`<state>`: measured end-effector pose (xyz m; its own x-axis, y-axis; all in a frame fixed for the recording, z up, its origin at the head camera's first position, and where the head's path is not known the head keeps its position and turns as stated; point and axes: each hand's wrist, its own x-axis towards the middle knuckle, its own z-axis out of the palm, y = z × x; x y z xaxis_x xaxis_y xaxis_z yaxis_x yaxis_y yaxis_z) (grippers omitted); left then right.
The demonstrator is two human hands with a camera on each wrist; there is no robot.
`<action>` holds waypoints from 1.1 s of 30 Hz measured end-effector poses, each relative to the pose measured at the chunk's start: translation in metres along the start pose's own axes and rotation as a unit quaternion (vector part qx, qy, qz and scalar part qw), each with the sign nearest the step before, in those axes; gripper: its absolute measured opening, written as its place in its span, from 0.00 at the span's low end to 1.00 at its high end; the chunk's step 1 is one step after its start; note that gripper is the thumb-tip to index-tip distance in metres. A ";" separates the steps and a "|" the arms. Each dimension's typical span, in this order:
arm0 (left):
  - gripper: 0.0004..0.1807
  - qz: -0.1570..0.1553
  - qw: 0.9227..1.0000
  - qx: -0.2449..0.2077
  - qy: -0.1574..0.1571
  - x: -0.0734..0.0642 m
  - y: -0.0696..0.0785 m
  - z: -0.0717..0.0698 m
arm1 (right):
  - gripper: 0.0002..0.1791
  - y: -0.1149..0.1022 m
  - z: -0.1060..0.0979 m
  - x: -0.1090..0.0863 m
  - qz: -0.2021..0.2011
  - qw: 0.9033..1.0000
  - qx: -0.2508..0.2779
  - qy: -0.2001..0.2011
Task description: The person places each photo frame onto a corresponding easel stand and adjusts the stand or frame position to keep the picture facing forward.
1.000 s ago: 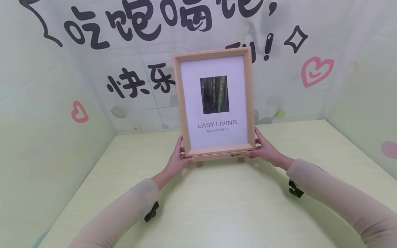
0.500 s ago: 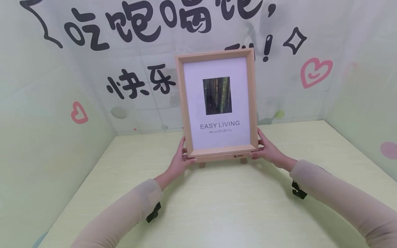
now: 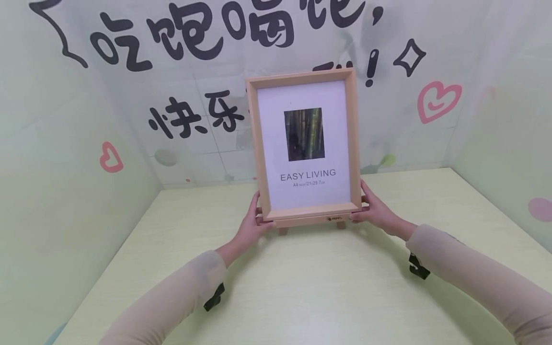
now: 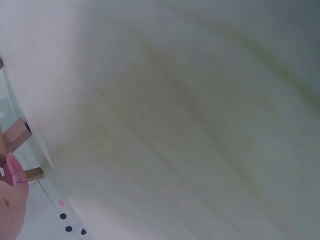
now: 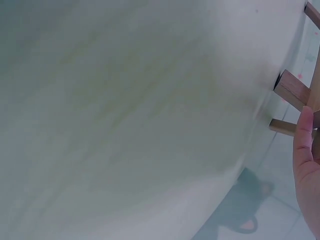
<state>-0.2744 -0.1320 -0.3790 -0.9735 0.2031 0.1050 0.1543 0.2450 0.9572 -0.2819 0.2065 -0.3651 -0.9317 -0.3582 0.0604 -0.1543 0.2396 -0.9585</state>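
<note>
A light wood picture frame [image 3: 352,143] stands upright, leaning slightly back, on the ledge of a small wooden easel [image 3: 308,222]. Behind its front pane is a white sheet reading "EASY LIVING" with a dark bamboo picture. My left hand [image 3: 250,227] grips the left end of the ledge at the frame's lower left corner, thumb in front. At the opposite end my right hand [image 3: 377,211] holds the ledge the same way. Fingers behind the easel are mostly hidden. Both wrist views catch easel legs [image 4: 17,135] [image 5: 292,90] beside the thumbs.
The pale wood-grain table [image 3: 293,287] spreads in front of the easel. A printed wall sheet [image 3: 207,167] with large black characters and hearts hangs close behind. Pale side panels [image 3: 64,191] [image 3: 509,158] border the table left and right.
Frame and easel have shifted slightly to the right in the head view, with both hands moving along. The grip of each hand looks the same.
</note>
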 end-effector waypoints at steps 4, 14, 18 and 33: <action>0.54 0.000 1.000 0.003 0.000 0.000 -0.001 0.000 | 0.56 0.000 0.000 -0.002 0.000 1.000 0.001 -0.001; 0.55 0.000 1.000 0.016 0.003 -0.005 0.002 0.001 | 0.56 0.000 0.002 -0.007 -0.001 1.000 0.001 0.002; 0.55 -0.005 1.000 0.007 0.001 -0.008 0.002 0.001 | 0.56 -0.001 0.003 -0.008 -0.001 1.000 0.002 0.003; 0.55 0.007 1.000 0.001 -0.008 -0.013 0.002 0.000 | 0.56 0.000 0.006 -0.014 -0.004 1.000 0.005 0.002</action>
<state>-0.2612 -0.1348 -0.3789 -0.9685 0.2218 0.1131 0.1675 0.2444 0.9551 -0.2668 0.2058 -0.3678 -0.9316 -0.3569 0.0691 -0.1584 0.2275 -0.9608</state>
